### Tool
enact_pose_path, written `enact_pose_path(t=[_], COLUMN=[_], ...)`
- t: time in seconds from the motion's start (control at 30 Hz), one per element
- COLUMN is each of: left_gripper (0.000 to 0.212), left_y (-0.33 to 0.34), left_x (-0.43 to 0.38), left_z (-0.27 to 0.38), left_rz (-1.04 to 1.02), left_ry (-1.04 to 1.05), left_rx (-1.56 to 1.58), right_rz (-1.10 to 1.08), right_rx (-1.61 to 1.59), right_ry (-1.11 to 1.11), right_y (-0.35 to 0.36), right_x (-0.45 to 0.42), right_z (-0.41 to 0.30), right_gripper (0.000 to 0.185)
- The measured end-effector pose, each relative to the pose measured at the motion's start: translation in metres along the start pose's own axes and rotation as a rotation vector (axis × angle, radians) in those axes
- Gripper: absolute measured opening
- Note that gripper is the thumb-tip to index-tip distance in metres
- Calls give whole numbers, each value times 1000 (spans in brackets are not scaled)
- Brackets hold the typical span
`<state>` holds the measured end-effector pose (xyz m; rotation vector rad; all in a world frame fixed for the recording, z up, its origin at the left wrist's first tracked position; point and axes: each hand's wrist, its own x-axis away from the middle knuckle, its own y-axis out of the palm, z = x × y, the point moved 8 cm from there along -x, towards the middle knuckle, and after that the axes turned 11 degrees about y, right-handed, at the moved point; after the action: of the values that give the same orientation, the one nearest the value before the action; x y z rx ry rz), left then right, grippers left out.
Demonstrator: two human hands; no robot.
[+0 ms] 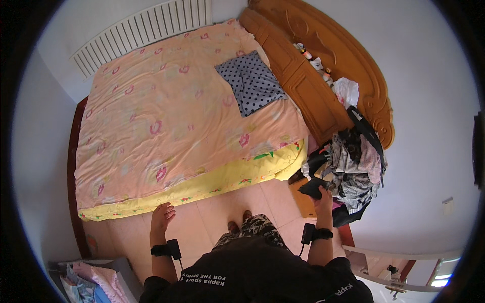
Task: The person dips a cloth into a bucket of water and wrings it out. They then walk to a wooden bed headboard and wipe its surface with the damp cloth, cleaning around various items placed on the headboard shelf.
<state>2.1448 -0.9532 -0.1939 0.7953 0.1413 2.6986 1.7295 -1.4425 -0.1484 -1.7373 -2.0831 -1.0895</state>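
My right hand [322,197] grips a small dark cloth item [313,188], held just left of a heap of clothes [350,170]. The heap is piled at the near end of the headboard and covers most of what it lies on. My left hand [163,216] holds nothing, its fingers somewhat apart, near the bed's yellow side edge. Before me is a bed with a peach flowered sheet [174,113] over yellow bedding [235,185]. A grey pillow with black dots [257,83] rests by the headboard.
The carved wooden headboard [314,102] bears small bottles [306,53] and a white plastic bag [346,91]. A white slatted radiator [144,34] lines the far wall. Folded clothes fill a grey box [127,276] at lower left. A mirror [409,269] stands at lower right.
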Motion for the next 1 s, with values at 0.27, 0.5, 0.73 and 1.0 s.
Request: enact_pose_path(t=[0.27,0.5,0.73,1.0], left_gripper=[25,28,24,22], left_y=[53,87,134,149], left_x=[-34,-58,-58,-60], left_z=[19,27,31,32], left_rz=[-41,39,112,146], left_ry=[10,16,-6,-7], left_rx=[-35,-36,-43,-63], right_rz=[3,43,-108,-128], right_rx=[-18,-19,57,135], right_ry=[45,105,118,207], right_y=[11,35,86,102], right_x=[-49,-136,-191,-210], right_z=[-10,-33,-78,-73], right_gripper=[20,29,36,24])
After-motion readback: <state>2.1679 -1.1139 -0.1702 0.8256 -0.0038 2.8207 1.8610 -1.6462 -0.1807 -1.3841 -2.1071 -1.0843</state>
